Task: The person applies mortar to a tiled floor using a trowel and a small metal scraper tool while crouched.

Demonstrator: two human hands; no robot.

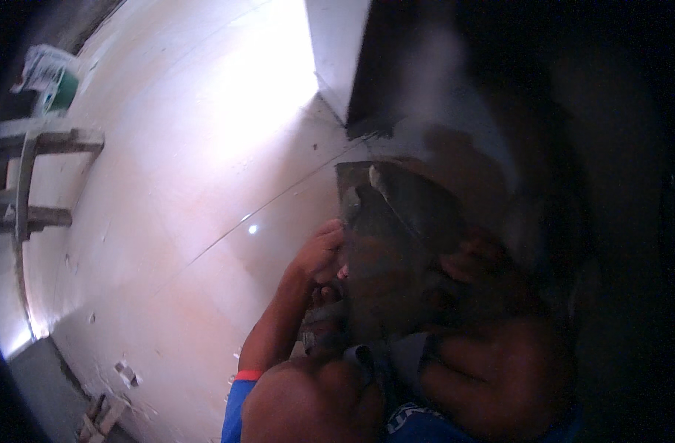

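A dark, flat panel [385,273], perhaps a tile, is in front of me above the floor, with a pale streak near its far edge. My left hand [324,251] is closed on the panel's left edge, with the thumb side towards me. On the other side, deep in shadow, my right hand [470,258] is curled at the panel's right side. Its fingers show only dimly. Darkness hides where the panel ends on the right. My bent knees lie close below the panel.
Large pale tiles cover the floor [167,192], with bright light falling across the far part. A wooden stand [49,144] is at the left, with a green container [63,90] beyond it. Wood scraps [101,421] lie at lower left. A wall corner [337,66] rises ahead; the right side is dark.
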